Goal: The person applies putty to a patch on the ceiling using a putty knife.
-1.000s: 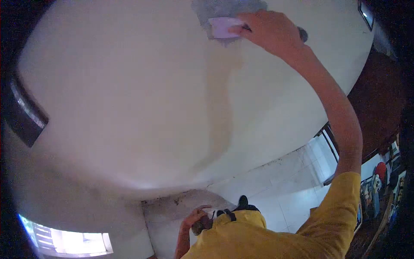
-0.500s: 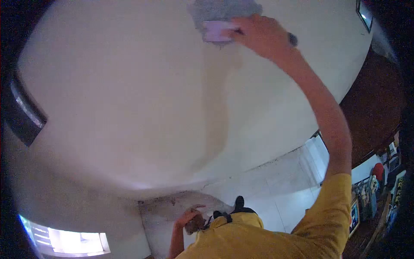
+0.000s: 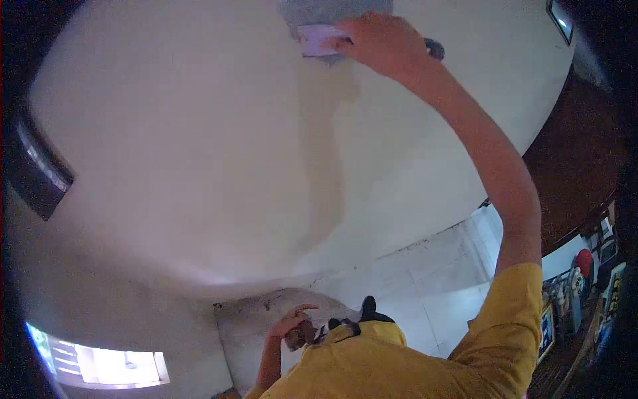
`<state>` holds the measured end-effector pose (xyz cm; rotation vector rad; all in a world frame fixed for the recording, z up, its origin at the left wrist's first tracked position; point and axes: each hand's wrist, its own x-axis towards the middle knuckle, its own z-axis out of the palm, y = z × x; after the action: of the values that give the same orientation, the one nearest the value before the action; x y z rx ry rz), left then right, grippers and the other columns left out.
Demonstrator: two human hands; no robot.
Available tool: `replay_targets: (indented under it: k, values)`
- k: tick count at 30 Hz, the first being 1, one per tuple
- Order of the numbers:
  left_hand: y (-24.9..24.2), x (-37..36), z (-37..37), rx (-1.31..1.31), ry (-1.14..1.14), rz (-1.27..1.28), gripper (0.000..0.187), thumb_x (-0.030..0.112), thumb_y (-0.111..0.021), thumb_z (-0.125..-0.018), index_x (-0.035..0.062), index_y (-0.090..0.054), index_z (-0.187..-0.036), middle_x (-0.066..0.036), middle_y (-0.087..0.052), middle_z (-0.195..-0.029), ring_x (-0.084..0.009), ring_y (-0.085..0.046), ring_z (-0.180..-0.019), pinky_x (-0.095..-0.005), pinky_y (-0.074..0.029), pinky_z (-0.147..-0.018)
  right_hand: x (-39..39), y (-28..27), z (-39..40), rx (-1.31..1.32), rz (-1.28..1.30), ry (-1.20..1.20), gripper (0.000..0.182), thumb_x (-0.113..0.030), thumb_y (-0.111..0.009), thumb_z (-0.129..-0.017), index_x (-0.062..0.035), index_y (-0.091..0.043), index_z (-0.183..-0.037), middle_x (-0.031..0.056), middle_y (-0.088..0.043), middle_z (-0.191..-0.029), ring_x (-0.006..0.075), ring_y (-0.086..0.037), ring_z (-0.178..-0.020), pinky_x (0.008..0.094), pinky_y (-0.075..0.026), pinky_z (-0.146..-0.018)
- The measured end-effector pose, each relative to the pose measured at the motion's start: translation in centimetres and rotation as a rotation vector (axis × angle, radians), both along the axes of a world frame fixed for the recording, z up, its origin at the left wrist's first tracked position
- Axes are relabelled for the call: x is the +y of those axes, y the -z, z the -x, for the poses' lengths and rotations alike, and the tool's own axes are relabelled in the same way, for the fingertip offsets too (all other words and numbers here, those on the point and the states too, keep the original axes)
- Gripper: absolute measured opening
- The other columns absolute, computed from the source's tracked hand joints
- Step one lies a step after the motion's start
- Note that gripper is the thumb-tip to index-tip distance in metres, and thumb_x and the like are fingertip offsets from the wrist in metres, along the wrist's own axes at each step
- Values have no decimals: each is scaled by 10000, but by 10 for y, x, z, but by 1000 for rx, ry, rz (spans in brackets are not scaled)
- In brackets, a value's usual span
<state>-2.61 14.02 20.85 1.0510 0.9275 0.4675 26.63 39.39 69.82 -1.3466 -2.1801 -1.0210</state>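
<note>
Right hand (image 3: 384, 41) was wrapped round a pale scraper (image 3: 315, 42), far part of the wall (image 3: 186, 146), blade overlapping the grey patch (image 3: 312, 10). Tool was prob. light, stiff (blade maybe slick), best held by its dark handle (image 3: 434, 48). Left hand (image 3: 290, 322), near left, was half-curled w/ a brownish lump (image 3: 296, 337); grip unclear.

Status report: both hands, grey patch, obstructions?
Right hand gripping pale-bladed scraper, blade over grey patch. Left hand low, grip unclear. Nothing visibly blocking scraper.

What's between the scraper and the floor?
In the head view, pale wall lies between the scraper and the floor, with a long darker band, maybe a shadow, running down it.
</note>
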Motion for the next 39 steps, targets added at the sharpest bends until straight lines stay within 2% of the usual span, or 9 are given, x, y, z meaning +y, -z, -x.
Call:
replay_targets:
  k: [5, 9, 11, 14, 17, 26, 29, 34, 39]
  values:
    - [-20, -1, -2, -12, -7, 98, 416, 153, -549, -835, 99, -526, -1247, -30, -593, -764, -96, -546, -708, -264, -471, -674, -4, -6, -10, -58, -84, -100, 438, -480, -482, -880, -63, -616, -901, 161, -639, -757, 334, -643, -741, 463, -525, -664]
    - [-25, 0, -12, 70, 23, 25, 400, 166, -548, -843, 102, -538, -1238, -26, -590, -758, -94, -550, -701, -262, -473, -675, -21, -18, -18, -58, 130, -191, 429, -479, -489, -876, -70, -614, -904, 163, -645, -772, 337, -644, -732, 460, -527, -650]
    - [-28, -1, -9, 161, 38, -34, 393, 164, -547, -844, 104, -545, -1232, -23, -589, -761, -95, -553, -710, -265, -475, -686, -15, -22, -12, -61, 89, -175, 428, -486, -493, -871, -78, -617, -906, 161, -649, -779, 337, -645, -737, 461, -528, -646]
    - [-16, -6, -8, -8, 20, 22, 396, 157, -543, -842, 99, -544, -1234, -20, -592, -781, -94, -553, -734, -271, -474, -711, -8, 4, 9, -24, -32, -44, 431, -502, -492, -865, -93, -623, -908, 153, -652, -780, 332, -646, -746, 462, -527, -649]
    - [-36, -6, -4, -66, 84, 29, 391, 145, -537, -841, 90, -547, -1228, -20, -593, -804, -93, -543, -744, -273, -468, -716, -15, -7, 1, -37, 25, -81, 438, -514, -489, -861, -102, -627, -913, 148, -652, -773, 332, -647, -748, 463, -528, -654]
    - [-18, 3, 2, 28, 85, 58, 443, 141, -542, -851, 77, -478, -1285, -5, -595, -760, -89, -534, -682, -254, -464, -674, 10, 3, 21, -5, -43, -56, 429, -496, -489, -865, -94, -625, -927, 161, -647, -765, 345, -644, -753, 470, -526, -663]
    - [-15, 0, 4, -131, 39, 107, 431, 155, -557, -851, 89, -492, -1272, -9, -597, -769, -84, -541, -703, -255, -461, -670, 6, 10, 15, 8, -28, -66, 430, -493, -487, -868, -91, -624, -931, 166, -647, -770, 348, -644, -757, 472, -526, -663]
    - [-20, -1, 9, -18, 65, 29, 427, 158, -556, -849, 83, -497, -1265, -7, -609, -766, -85, -550, -683, -260, -468, -668, 5, 4, 14, -19, -59, -18, 444, -505, -483, -867, -92, -628, -935, 161, -653, -778, 334, -648, -764, 470, -527, -652]
    - [-25, 8, 9, -6, 76, -11, 410, 143, -539, -851, 75, -502, -1254, -13, -613, -764, -87, -554, -677, -254, -469, -670, -7, -12, 16, 13, 142, 83, 412, -411, -537, -856, -12, -643, -862, 179, -656, -811, 325, -656, -783, 434, -531, -683]
